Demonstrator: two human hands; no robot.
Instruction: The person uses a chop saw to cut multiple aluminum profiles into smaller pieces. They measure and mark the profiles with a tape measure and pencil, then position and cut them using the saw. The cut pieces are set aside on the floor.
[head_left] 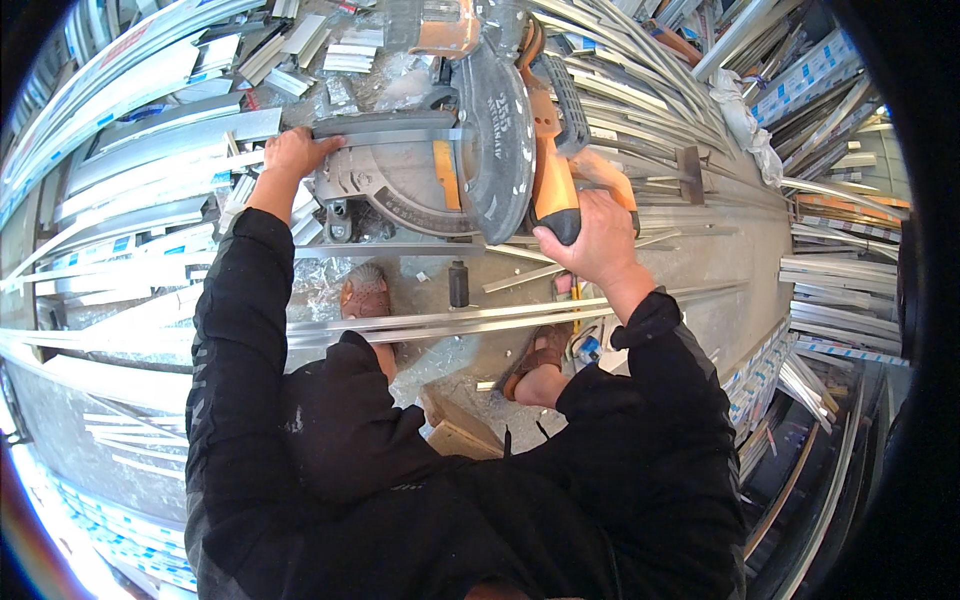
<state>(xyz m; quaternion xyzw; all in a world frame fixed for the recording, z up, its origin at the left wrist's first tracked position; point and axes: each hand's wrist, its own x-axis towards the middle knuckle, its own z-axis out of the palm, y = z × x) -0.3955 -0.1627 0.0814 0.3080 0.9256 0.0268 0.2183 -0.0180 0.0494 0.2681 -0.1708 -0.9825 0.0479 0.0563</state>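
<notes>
A miter saw [497, 140] with a dark round blade guard stands ahead of me on the floor. My right hand [598, 238] is wrapped round its orange and black handle [556, 195]. At the left end of the saw's fence, my left hand [300, 154] grips a thin silver metal profile [400, 137] that lies along the fence and passes under the guard. The thumb points right along it, while the other fingers are partly hidden. Below the profile sits the saw's round grey base [365, 185] with an orange-yellow insert [446, 175]. The guard hides the blade.
Long metal profiles [430, 327] cross the floor between the saw and my body, over my sandalled feet. A small black bottle [458, 284] stands between them. Offcuts [290, 60] litter the far left. Stacked profiles [840, 300] fill the right, and a wooden block [462, 428] lies near me.
</notes>
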